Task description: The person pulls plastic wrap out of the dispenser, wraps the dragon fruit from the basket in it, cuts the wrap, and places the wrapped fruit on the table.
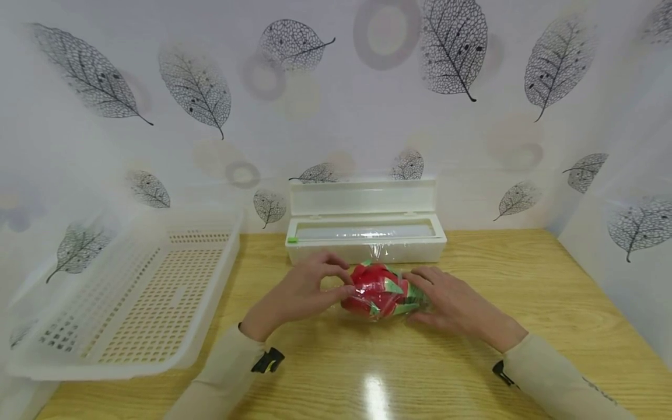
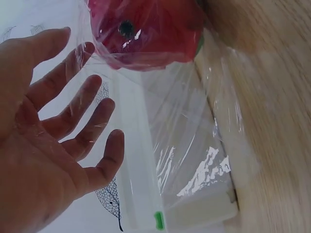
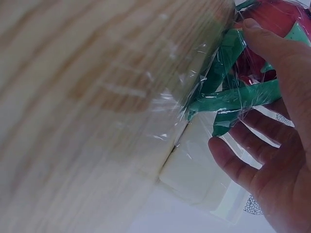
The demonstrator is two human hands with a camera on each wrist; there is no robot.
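Observation:
A red dragon fruit (image 1: 375, 290) with green scales lies on its side on the table, clear cling film around it. My right hand (image 1: 452, 300) holds its green-tipped end; in the right wrist view the thumb (image 3: 260, 36) lies on one side and the fingers (image 3: 233, 158) on the other. At the red end is my left hand (image 1: 301, 290), fingers spread and loosely bent, fingertips close to the fruit. In the left wrist view the index fingertip overlaps the loose cling film (image 2: 194, 126), which stretches from the fruit over the white dispenser box.
Behind the fruit stands the white cling film box (image 1: 366, 252), its lid (image 1: 362, 198) raised and a film roll (image 1: 367, 231) inside. A green slider (image 1: 292, 240) sits at its left. To the left is a white plastic basket (image 1: 210, 309). A leaf-patterned backdrop (image 1: 336, 128) borders the wooden table (image 1: 525, 280).

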